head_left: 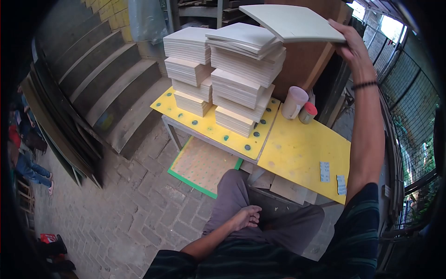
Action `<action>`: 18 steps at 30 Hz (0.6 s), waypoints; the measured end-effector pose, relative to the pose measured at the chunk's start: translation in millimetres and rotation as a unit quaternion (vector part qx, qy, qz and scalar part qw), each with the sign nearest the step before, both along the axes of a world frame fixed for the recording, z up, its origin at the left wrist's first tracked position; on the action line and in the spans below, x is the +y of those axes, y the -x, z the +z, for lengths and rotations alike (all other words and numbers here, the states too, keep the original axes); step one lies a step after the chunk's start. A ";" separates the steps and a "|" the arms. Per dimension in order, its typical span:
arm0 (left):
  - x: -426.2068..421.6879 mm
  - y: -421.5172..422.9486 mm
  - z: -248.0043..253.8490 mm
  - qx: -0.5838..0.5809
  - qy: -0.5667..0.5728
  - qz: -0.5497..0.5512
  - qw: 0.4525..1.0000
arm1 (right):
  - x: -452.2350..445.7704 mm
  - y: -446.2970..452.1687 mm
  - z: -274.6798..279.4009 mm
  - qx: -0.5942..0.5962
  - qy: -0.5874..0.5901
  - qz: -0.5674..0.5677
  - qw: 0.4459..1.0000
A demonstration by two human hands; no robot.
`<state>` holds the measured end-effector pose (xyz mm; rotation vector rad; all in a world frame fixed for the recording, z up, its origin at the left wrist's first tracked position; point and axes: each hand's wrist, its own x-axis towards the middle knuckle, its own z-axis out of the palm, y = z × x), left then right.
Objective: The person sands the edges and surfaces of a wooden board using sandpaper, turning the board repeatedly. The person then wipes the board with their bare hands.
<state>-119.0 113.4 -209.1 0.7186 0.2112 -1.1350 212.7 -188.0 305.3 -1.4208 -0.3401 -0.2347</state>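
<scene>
A thin, pale wooden board (297,23) is held up at the top right, its near corner gripped between the thumb and fingers of my right hand (346,42). The board's left part hangs over the taller stack of similar boards (246,56); I cannot tell whether it touches them. Beside that, a second stack (188,46) rises on the yellow tabletop (209,123). Down in my lap, my left hand (245,217) rests with curled fingers and nothing visible in them.
A lidded pitcher (294,103) and a red-lidded jar (307,113) stand on the table's right part (302,153). Two printed packets (324,171) lie nearer me. Steps (116,74) climb at the left, beside leaning sheets (60,121). A green-edged panel (204,165) lies beneath the table.
</scene>
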 end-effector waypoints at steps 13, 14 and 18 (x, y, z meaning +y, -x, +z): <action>-7.5 0.0 -0.8 -0.014 -0.006 -0.057 0.998 | 68.7 -142.5 -22.7 0.041 0.183 -0.132 0.973; -8.0 -0.5 -0.6 -0.015 -0.007 -0.061 0.998 | 72.2 -147.3 -24.4 0.031 0.203 -0.168 0.964; -9.0 -0.5 -1.7 -0.023 -0.011 -0.077 0.997 | 82.4 -127.1 -29.6 -0.082 0.280 -0.249 0.924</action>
